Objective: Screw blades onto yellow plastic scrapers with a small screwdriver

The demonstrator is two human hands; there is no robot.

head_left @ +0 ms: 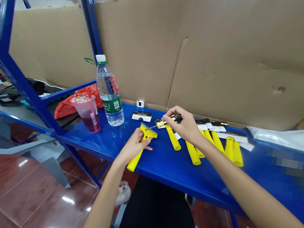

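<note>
My left hand (133, 144) is closed around a yellow T-shaped scraper (134, 161), its wide head pointing away from me over the blue tabletop (166, 167). In my right hand (182, 122) is a screwdriver (161, 124) with a yellow-and-black handle. Its thin shaft reaches left to the scraper's head; whether the tip sits in a screw is too small to tell. Just right of the hands lies another yellow scraper (173, 139), handle toward me. Several more yellow handles (217, 142) lie beyond my right forearm, among black-and-white packets. A small black-and-white box (141, 116) lies behind my left hand.
A water bottle (110, 101) and a plastic cup (89, 116) of red drink stand left, beside a red bag (64, 108). A small white device (140, 104) rests against the cardboard wall (221, 63). Clear plastic wrap (294, 137) lies right. A blue post (28, 89) slants at left.
</note>
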